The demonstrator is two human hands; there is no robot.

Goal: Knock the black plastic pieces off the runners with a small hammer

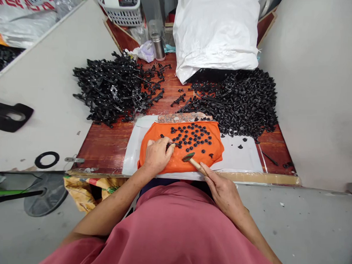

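My right hand (220, 185) grips the wooden handle of a small hammer (197, 164), its dark head just above an orange cloth (174, 161). On the cloth's left part, my left hand (158, 154) is closed with thumb and fingers pinched round a small black plastic piece (170, 145), mostly hidden by the fingers. Many round black plastic caps (191, 138) lie spread over the middle of the cloth, right of my left hand. Under the cloth's far edge, a speckled stone slab (176, 117) shows.
A tangled heap of black plastic parts (110, 88) lies at the left, and a pile of loose black pieces (247, 104) at the right. Behind stand a white sack (218, 32), a steel flask (158, 47) and a grey basket (125, 15). Pale panels flank the reddish table (101, 148).
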